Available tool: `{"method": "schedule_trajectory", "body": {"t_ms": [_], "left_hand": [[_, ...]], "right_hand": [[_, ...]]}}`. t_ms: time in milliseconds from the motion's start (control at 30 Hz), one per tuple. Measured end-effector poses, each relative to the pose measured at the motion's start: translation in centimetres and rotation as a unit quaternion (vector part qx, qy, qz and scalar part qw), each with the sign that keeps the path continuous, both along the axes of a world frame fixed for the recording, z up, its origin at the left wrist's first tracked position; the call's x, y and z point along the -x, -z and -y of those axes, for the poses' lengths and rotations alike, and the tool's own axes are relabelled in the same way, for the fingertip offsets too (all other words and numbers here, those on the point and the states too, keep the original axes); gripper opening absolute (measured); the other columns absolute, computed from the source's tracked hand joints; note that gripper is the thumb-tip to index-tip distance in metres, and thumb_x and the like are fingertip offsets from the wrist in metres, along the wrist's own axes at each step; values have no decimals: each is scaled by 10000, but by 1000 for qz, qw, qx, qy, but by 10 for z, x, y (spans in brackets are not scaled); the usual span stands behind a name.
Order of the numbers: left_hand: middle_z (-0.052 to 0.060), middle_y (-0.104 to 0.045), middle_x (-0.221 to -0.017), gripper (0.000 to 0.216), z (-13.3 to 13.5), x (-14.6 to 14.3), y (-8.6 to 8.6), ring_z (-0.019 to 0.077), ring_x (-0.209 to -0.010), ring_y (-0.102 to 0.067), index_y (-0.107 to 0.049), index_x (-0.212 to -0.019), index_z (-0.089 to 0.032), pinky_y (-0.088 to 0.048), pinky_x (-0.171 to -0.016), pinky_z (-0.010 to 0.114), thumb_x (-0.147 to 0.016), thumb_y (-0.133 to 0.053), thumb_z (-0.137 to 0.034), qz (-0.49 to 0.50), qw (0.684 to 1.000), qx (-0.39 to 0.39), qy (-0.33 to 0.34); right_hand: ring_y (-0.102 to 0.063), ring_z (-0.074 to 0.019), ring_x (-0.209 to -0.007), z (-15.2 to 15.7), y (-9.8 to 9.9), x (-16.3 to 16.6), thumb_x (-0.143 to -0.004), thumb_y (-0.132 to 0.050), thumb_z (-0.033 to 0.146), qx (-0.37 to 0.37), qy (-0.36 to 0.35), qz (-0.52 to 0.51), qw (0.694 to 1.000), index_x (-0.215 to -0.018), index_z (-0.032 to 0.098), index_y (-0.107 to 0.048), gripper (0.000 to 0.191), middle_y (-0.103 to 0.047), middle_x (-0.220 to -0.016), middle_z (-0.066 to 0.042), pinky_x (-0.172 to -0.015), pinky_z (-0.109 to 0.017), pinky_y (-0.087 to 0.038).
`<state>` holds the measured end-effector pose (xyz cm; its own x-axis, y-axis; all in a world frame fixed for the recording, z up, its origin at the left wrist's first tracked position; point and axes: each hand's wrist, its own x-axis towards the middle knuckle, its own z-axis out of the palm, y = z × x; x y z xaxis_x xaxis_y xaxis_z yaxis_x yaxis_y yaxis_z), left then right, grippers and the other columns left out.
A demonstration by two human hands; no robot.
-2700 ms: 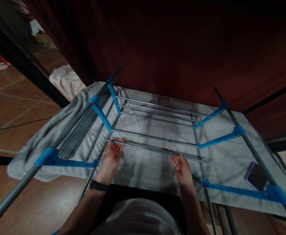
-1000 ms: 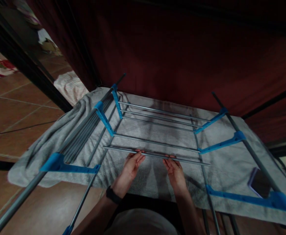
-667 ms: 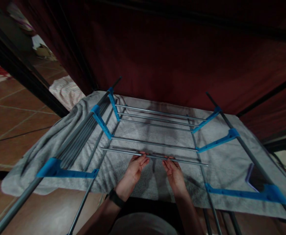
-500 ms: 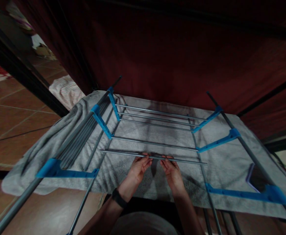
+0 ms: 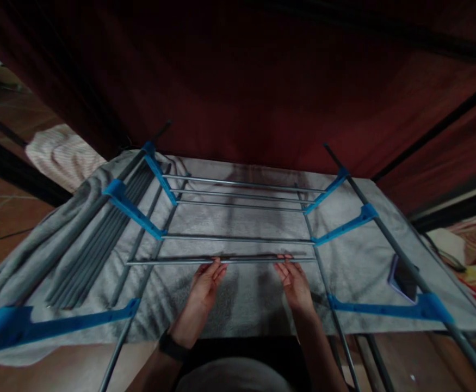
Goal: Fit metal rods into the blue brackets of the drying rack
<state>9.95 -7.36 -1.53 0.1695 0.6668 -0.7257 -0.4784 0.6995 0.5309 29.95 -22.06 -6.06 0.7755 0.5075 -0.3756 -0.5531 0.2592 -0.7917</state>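
A rack frame of grey metal tubes and blue plastic brackets lies on a grey blanket. Both palms face up under a loose grey rod that runs across the frame, just nearer than the closest fixed crossbar. My left hand grips the rod near its middle with curled fingertips. My right hand grips it further right, close to the right side tube. The rod's left end sticks out past the left side tube.
A bundle of spare grey rods lies on the blanket at the left. A phone rests on the blanket at the right. A dark red curtain hangs behind. Striped cloth lies on the tiled floor at left.
My hands slid from the rod's ends to its middle, then spread a little apart again. The rod has shifted left and now lies level. The view has turned right.
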Motion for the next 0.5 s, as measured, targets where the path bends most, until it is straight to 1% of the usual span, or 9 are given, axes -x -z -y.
{"method": "schedule_trajectory", "body": {"t_ms": [100, 233, 367, 500], "left_hand": [[-4, -750, -672, 326, -3, 0, -2, 155, -661, -778, -610, -678, -192, -612, -662, 223, -863, -742, 43, -11, 1000, 4, -3], [13, -758, -681, 302, -5, 2, 1, 148, -668, -775, -630, -686, -189, -599, -661, 211, -870, -773, 4, -23, 999, 2, 25], [15, -760, -687, 287, -6, 4, 5, 157, -676, -776, -646, -675, -181, -600, -686, 228, -819, -839, -26, -26, 998, -12, 47], [-3, -769, -716, 308, -4, 4, 4, 174, -694, -788, -635, -673, -184, -618, -752, 271, -744, -877, -6, -10, 999, -37, 35]], "right_hand": [[-781, -185, -935, 7, 1, -19, -710, -903, 344, 5, 40, -1, 999, -891, 268, -743, 253, -816, -995, -18, -932, -367, -659], [-775, -199, -1008, 17, 2, -36, -745, -868, 323, 6, 81, -4, 997, -866, 270, -712, 205, -804, -1011, -24, -966, -381, -646], [-762, -178, -1002, 24, 3, -43, -747, -884, 358, 26, 106, 1, 994, -951, 271, -680, 302, -789, -997, -7, -957, -355, -623], [-757, -166, -972, 30, 4, -44, -774, -864, 362, 48, 116, 14, 992, -1109, 302, -633, 411, -778, -1013, 7, -930, -360, -621]]}}
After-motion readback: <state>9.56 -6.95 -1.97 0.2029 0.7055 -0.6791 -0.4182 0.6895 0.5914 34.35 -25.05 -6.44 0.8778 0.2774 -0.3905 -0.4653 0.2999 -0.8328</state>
